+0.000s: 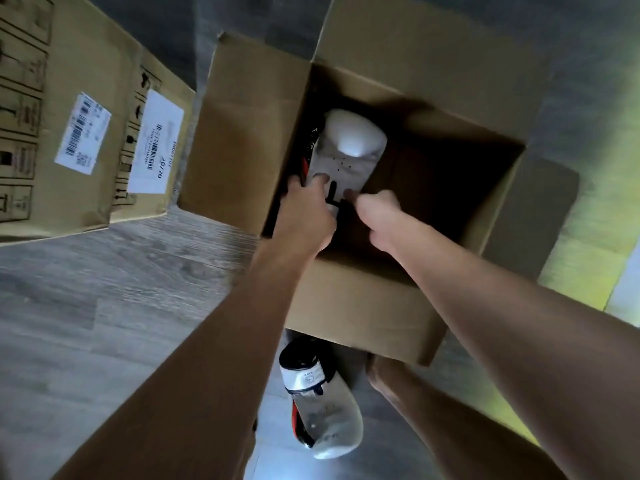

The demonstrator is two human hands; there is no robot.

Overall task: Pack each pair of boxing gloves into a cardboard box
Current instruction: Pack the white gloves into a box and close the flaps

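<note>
While both hands reach down into the open cardboard box (363,296), the left hand (304,211) has its fingers curled around the cuff end of a white boxing glove (349,150), and the right hand (379,211) pinches the same cuff from the other side, so the glove stands along the box's left inner wall, just right of centre frame. Something dark with red trim shows beside it against that wall, perhaps another glove; it is too shadowed to tell. As I judge it, the glove could tip over into the empty right half of the box once released, since nothing props it there. Its mate, a second white glove (322,414), lies on the floor (104,306) at lower centre, just under the near flap, and could be kicked or forgotten. A closed labelled carton (86,133) stands at upper left, well apart.
</note>
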